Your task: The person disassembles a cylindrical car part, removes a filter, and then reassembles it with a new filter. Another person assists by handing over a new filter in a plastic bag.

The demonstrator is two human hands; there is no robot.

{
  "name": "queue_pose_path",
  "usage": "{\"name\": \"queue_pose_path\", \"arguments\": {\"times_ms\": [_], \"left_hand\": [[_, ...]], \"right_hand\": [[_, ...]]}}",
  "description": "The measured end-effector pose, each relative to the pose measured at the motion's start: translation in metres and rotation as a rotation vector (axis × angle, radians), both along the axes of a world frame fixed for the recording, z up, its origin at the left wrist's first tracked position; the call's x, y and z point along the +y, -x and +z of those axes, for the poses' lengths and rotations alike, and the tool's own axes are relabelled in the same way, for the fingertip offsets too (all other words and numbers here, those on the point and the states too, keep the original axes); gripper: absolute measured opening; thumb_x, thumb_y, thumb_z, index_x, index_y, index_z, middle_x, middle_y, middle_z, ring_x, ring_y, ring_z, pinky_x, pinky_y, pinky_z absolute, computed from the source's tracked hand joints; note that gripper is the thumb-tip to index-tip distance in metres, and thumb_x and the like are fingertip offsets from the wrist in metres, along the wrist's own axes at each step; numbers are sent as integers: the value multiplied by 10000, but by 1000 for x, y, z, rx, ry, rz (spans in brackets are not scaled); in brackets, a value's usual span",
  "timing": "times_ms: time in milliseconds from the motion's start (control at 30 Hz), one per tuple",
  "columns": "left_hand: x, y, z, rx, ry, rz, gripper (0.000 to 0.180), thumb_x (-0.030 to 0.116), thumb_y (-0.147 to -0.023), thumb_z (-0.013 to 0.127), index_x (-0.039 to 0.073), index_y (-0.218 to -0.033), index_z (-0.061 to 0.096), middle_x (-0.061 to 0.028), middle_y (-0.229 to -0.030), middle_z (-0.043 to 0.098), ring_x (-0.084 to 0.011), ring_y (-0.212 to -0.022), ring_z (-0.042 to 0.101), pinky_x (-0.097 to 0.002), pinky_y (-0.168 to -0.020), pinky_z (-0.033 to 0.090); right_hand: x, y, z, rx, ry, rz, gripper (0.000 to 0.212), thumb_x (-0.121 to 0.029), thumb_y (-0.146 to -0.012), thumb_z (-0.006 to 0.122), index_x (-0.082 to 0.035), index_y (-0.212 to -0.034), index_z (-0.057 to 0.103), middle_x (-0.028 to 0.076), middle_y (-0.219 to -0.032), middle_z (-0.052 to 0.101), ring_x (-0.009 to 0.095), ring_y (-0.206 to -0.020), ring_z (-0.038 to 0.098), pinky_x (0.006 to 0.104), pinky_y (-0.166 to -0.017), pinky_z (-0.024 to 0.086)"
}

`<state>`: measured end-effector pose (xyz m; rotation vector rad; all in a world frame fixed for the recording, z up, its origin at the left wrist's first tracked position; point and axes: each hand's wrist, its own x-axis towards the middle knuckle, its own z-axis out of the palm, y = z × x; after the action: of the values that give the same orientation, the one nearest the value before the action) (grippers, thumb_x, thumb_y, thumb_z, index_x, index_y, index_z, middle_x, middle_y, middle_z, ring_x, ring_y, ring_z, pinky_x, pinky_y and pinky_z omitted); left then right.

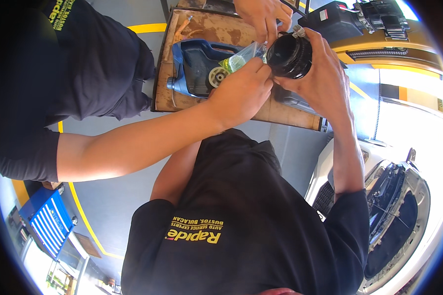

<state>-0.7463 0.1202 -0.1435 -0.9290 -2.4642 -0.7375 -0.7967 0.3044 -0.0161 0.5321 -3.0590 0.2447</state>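
My right hand (325,73) is closed round a black ribbed round part (289,55), which has a metal clamp (299,31) at its upper edge. My left forearm (179,164) passes behind a co-worker's forearm (147,140), so my left hand is hidden. The co-worker's hand (246,93) is closed near the part's left edge; what its fingers hold cannot be made out. Another person's hand (266,17) reaches from the top toward the part. Between these hands lies a clear plastic bag (241,58) with something yellow-green inside.
A cut-open blue jug (178,66) and a cream round wheel-like part (217,76) lie on a worn wooden bench top (290,112). A black plastic housing (330,19) stands upper right. A co-worker's torso (98,64) fills the left. A white car (401,216) with its hood up stands lower right.
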Motion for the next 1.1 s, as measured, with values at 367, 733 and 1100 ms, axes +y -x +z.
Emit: {"name": "queue_pose_path", "arguments": {"times_ms": [367,733,1100], "left_hand": [[-1,2,-2,64,119,17,136,163,-956,721,54,-878,698,-103,-1040,617,-261,-1066,582,-357,-957,521],[-1,1,2,92,187,21,140,186,-951,694,76,-874,732,-82,-996,629,-253,-1061,581,-348,-954,494],[3,0,6,122,510,40,254,229,-993,625,56,-996,810,-52,-1026,677,-238,-1107,574,-349,-1038,459]], "right_hand": [[-12,2,13,25,-131,29,1079,-255,-668,1054,-118,-1597,524,118,-1461,703,373,-1343,693,500,-1087,584],[-16,3,18,82,-207,73,1023,-296,-700,1048,-141,-1578,548,58,-1388,702,353,-1259,699,508,-975,621],[-20,4,25,94,-310,86,1037,-287,-691,1052,-167,-1584,539,41,-1360,705,338,-1216,704,502,-928,646]]}}
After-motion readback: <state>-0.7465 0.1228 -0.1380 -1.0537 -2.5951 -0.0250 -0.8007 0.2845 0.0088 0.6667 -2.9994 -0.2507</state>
